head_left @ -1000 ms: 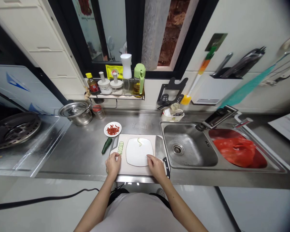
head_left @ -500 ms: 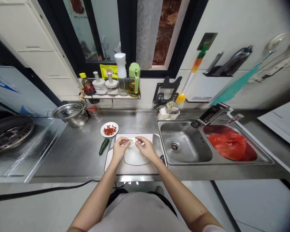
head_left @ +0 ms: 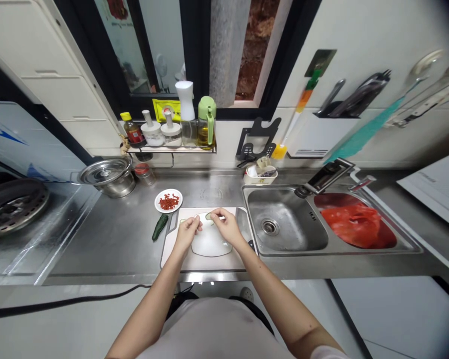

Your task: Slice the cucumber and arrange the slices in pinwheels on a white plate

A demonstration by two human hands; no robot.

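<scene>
A white plate (head_left: 211,244) lies on a pale cutting board (head_left: 177,262) at the counter's front edge. Over the plate's far rim, my right hand (head_left: 226,227) pinches a thin cucumber slice (head_left: 208,216) between thumb and fingers. My left hand (head_left: 188,232) is closed above the plate's left side, fingertips pressed together; what they hold, if anything, is hidden. Just behind it a green-edged bit of cucumber (head_left: 182,221) shows; whether the hand touches it I cannot tell. Left of the board rests a piece of dark green cucumber (head_left: 159,227).
Beyond the cucumber stands a small white plate of red pieces (head_left: 168,201). A lidded steel pot (head_left: 112,177) and a red-capped jar (head_left: 144,174) are at the back left. To the right is a double sink (head_left: 286,219) with a red plastic bag (head_left: 353,224).
My left hand has drawn a little left, away from my right, and the slice at its fingertips no longer shows. The right hand's slice now lies lower, more visible over the plate rim.
</scene>
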